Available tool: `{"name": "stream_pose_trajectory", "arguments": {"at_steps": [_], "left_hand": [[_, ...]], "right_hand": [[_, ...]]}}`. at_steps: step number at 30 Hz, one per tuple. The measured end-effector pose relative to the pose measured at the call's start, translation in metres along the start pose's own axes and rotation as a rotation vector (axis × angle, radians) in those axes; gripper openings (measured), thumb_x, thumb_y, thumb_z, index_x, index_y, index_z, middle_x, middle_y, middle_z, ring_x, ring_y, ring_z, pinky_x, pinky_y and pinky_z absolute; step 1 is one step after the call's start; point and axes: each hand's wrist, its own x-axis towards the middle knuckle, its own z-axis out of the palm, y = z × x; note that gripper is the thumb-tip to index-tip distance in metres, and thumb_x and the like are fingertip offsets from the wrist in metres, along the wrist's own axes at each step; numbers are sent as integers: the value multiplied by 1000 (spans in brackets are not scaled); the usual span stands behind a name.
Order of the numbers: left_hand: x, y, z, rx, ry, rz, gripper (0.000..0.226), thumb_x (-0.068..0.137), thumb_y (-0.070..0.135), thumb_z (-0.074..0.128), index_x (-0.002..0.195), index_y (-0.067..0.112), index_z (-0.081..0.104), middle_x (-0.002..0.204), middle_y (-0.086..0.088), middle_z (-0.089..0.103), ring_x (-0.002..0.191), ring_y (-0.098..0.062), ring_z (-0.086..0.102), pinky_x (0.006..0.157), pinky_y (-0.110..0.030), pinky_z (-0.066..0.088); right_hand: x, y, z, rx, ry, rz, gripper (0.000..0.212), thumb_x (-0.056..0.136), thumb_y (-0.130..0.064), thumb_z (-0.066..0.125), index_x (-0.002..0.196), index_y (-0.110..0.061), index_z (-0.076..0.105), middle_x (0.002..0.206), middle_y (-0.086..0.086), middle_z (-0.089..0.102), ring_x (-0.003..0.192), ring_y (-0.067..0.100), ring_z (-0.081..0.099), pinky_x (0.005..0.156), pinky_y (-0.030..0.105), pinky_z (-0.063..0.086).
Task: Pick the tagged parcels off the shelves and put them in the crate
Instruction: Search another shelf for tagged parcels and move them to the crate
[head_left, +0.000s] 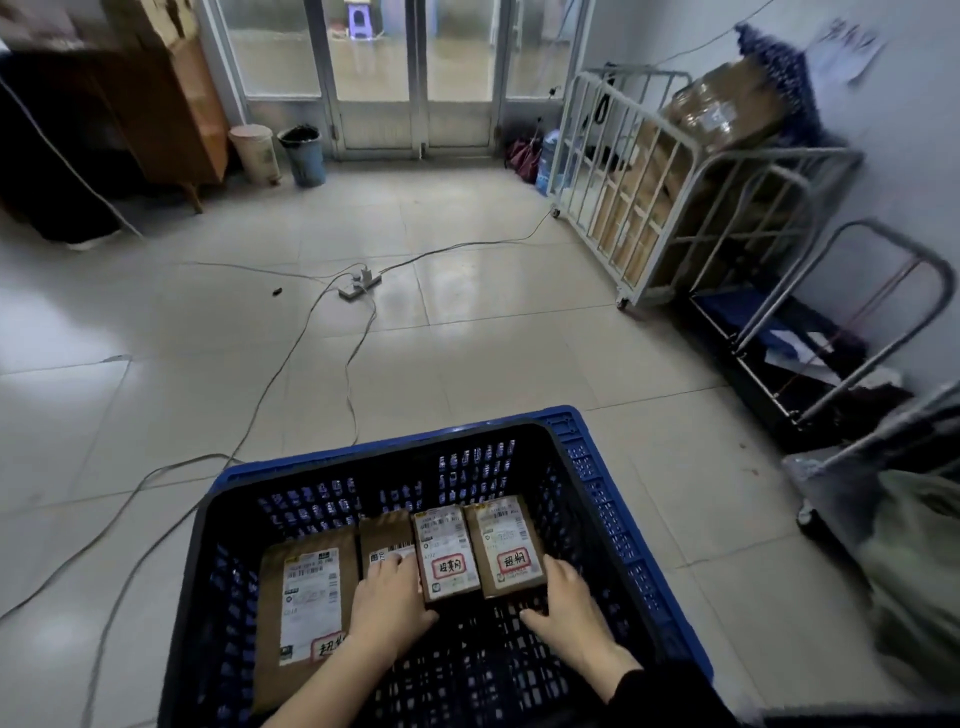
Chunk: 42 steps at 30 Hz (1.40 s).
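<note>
1. Head view, crate (571, 431): blue, open-topped, standing on the tiled floor (467, 353) directly below the camera
2. Head view, contents: four tagged parcels lie flat on the crate bottom in a row. The large parcel (306, 597) is at the left, then the second parcel (387, 535), third parcel (447, 551) and fourth parcel (509, 540), edges touching or nearly so. Red-framed tags are legible on the third and fourth; the large one's tag is partly covered
3. Head view, hands: left hand (387, 597) rests flat on the second parcel, thumb spread toward the third parcel's near edge. Right hand (566, 608) has its fingers laid against the fourth parcel's near right corner, thumb spread wide. Neither hand lifts or encloses anything
4. Assessment of progress: four parcels are delivered; the hands appear to be squaring the row. The near half of the crate bottom is unfilled
5. Outstanding: no shelves are clearly in view, so the remaining count cannot be told. A cart (675, 197) of boxes stands at the right wall, well apart; whether those are tagged cannot be told
</note>
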Motion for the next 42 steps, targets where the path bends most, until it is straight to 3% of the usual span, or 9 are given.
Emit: {"name": "stream_pose_trajectory", "arguments": {"at_steps": [5,13,23,31,42], "left_hand": [[-38,2,-8,-8,11,80,80,83,40,64,147,17,22,150,-4,29,139,-23,26,112,-34,29],[-82,24,-15,89,-2,247,80,84,45,62,148,17,23,150,-4,30,138,-25,29,113,-35,29],[-121,101,-8,168,-50,501,78,84,49,58,147,18,23,149,-9,30,140,-30,25,113,-37,29],[-166,176,5,187,-91,673,73,89,49,53,147,19,21,148,-6,30,136,-27,31,109,-35,32],[-287,261,67,217,-108,888,69,91,48,50,147,19,22,148,-4,31,135,-25,31,107,-34,34]], "right_hand": [[-55,-4,-4,-46,73,19,77,90,-37,56,149,-14,12,156,5,18,142,20,21,115,30,23],[-139,3,-14,-76,217,82,74,91,-39,53,149,-15,15,156,5,17,144,21,17,115,32,23],[-227,48,-28,0,358,260,70,90,-39,51,147,-13,21,151,3,27,139,20,26,113,30,27],[-307,85,-45,72,502,356,52,91,-27,47,137,-6,34,144,10,35,133,24,33,110,31,28],[-447,170,-12,208,670,485,65,95,-37,44,149,-19,15,157,-2,12,145,14,13,117,28,17]]}}
